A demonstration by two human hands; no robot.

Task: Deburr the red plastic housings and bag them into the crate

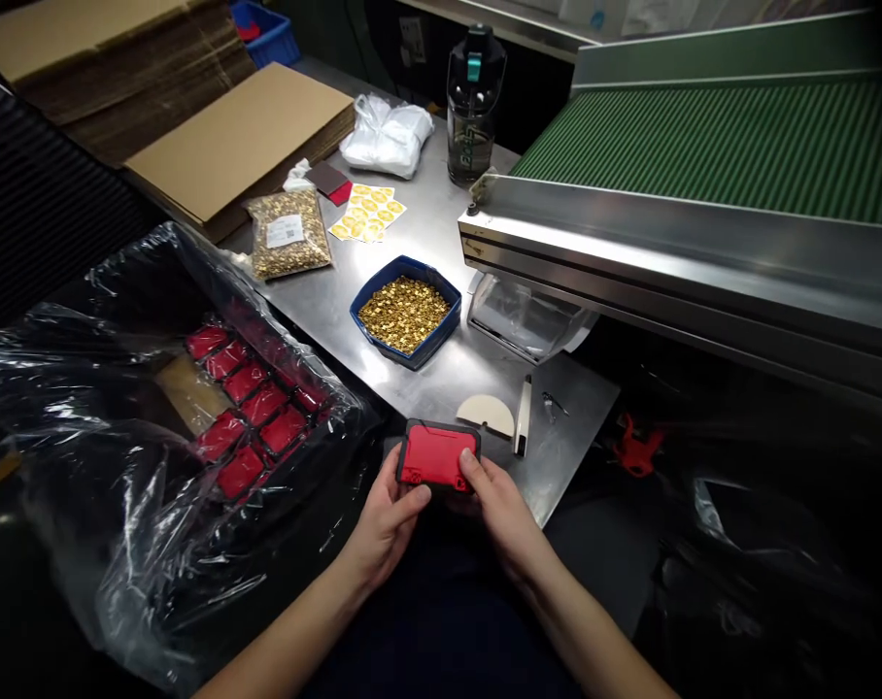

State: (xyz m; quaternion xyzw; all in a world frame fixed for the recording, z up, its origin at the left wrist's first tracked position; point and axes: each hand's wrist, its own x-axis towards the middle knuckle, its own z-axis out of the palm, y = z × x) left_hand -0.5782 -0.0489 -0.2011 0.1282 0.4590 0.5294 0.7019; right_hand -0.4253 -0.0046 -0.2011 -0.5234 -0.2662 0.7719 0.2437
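Nearest, both hands are gripping a red part [437, 454] in a black frame, holding it just over the near edge of the metal table [448, 379]. The left hand [387, 519] is closing around the part's left side, with its thumb lying along the lower edge and its fingers tucked underneath. The right hand [503, 510] is pinching the right corner, its thumb pressing on the red face and its fingers hiding below.

To the left, a box lined with clear plastic [120, 466] is holding rows of similar red pieces [244, 417]. Just beyond the held part, a white half-round piece [487, 413] and a slim white tool [523, 416] are lying side by side on the table. Off to the right, a small red object [636, 449] is sitting in shadow, too dark to make out.

Further back, a blue tray [404, 311] is sitting mid-table, filled with small gold-coloured pieces. A clear plastic container [525, 316] is resting to its right, under the steel edge of a conveyor with a green ribbed belt [739, 141].

Beyond the tray, a sealed bag of gold pieces [288, 233] is lying beside sheets of yellow stickers [368, 212]. At the far end, a white plastic bundle [387, 136] and a dark water bottle [474, 102] are standing near each other, while flat cardboard sheets [241, 136] are stacking up on the far left
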